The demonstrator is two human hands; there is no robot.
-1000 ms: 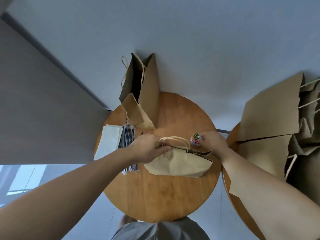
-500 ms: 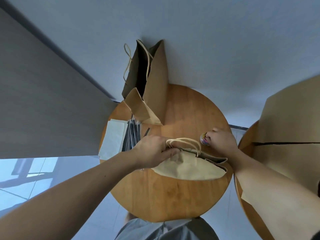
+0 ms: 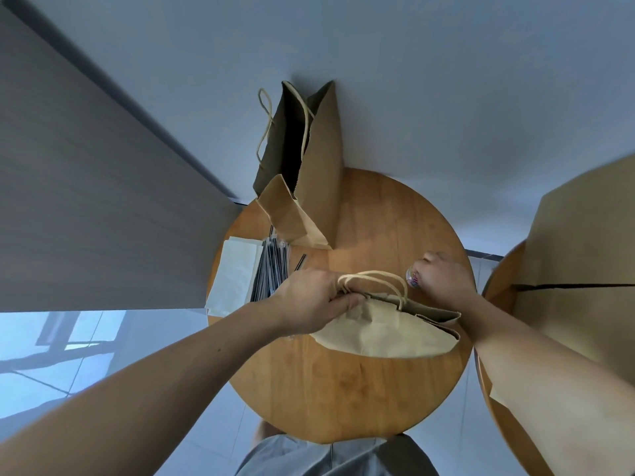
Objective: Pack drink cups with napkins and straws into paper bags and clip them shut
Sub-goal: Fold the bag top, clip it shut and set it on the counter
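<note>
On the surface (image 3: 343,400), my left hand (image 3: 309,300) pinches the light, floppy paper bag (image 3: 385,333) by its stiffer mouth; right hand (image 3: 446,280), three o'clock, covers the clip tub (image 3: 412,280), fingers hidden.

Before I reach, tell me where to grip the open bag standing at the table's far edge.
Grip the standing bag by its twine handles, coming from above. It stands upright with its mouth open upward and the loops free at the rim; the paper walls would likely crumple if squeezed.
</note>
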